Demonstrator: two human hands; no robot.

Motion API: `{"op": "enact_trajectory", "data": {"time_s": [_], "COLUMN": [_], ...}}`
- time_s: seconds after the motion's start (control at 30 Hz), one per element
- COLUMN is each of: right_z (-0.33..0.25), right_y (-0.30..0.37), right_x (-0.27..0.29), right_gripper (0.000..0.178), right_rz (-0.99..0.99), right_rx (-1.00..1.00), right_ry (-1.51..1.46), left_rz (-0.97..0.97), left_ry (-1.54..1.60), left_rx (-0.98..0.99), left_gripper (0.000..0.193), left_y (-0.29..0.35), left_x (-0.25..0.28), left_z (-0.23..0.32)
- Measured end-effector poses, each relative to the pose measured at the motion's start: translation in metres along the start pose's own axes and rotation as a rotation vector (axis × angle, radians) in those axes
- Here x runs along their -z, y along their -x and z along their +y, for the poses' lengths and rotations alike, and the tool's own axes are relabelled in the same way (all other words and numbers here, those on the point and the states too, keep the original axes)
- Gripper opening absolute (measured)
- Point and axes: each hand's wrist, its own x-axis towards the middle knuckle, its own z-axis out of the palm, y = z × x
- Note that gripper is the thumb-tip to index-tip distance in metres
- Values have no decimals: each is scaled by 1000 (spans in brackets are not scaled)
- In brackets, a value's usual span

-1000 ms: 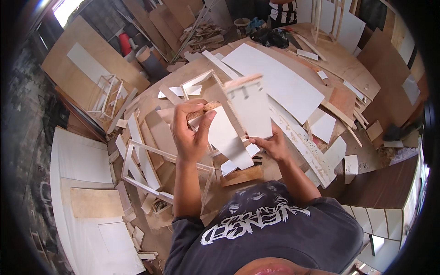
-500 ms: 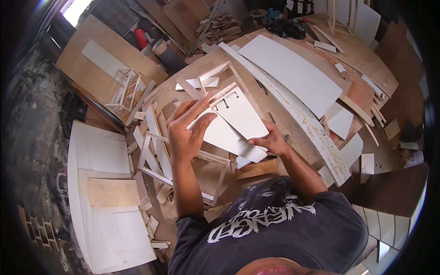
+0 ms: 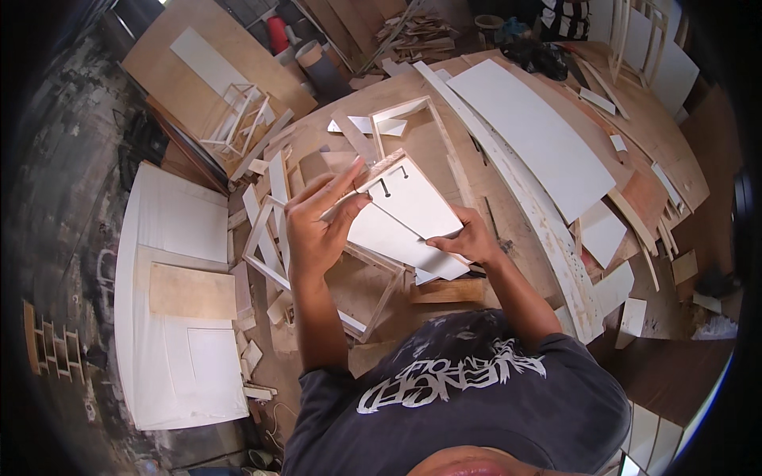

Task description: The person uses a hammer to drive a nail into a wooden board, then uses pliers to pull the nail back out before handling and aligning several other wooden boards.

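Head view, looking down on a cluttered wooden workbench (image 3: 444, 119). Both hands hold a small white panel (image 3: 409, 202) with a wooden edge strip along its upper side and two dark slot-shaped marks near that strip. Panel sits tilted, raised above the bench, in the middle of the picture.

Left hand (image 3: 317, 230): fingers extended upward along the panel's left edge, thumb pressed against the white face near the corner; grip is a loose pinch on the edge, not a fist.

Right hand (image 3: 468, 238): closed on the panel's lower right edge, fingers curled under, thumb on top.

A second white sheet (image 3: 397, 242) lies just beneath the held panel, overlapping it; whether the right hand also grips this sheet, cannot tell.

Below the hands: an open wooden frame (image 3: 373, 293) lying on the bench, and a short wooden block (image 3: 448, 289) just beside it.

Right of the hands: a long white board (image 3: 540, 135) lying diagonally. Left, on the floor: a large white panel (image 3: 175, 309) with a plywood piece on it. A red container (image 3: 278, 33) stands near the top edge.
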Motion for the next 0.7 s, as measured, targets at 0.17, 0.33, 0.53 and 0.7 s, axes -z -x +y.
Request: {"op": "enact_trajectory", "data": {"time_s": [0.17,0.33,0.53,0.7], "right_z": [-1,-8,-15,-16], "right_y": [-8,-12,-15,-17], "right_x": [-2,-3,-3,-7], "right_gripper": [45,44,47,54], "right_rz": [-61,-101,-115,-65], "right_rx": [-52,-18,-72,-102], "right_ry": [-50,-55,28,53], "left_rz": [2,226,199,199], "left_ry": [24,66,108,9], "left_rx": [83,19,52,-4], "left_gripper": [49,34,24,23], "left_y": [8,12,17,18], "left_x": [0,-10,-9,-9], "left_z": [-6,-4,-15,-11]}}
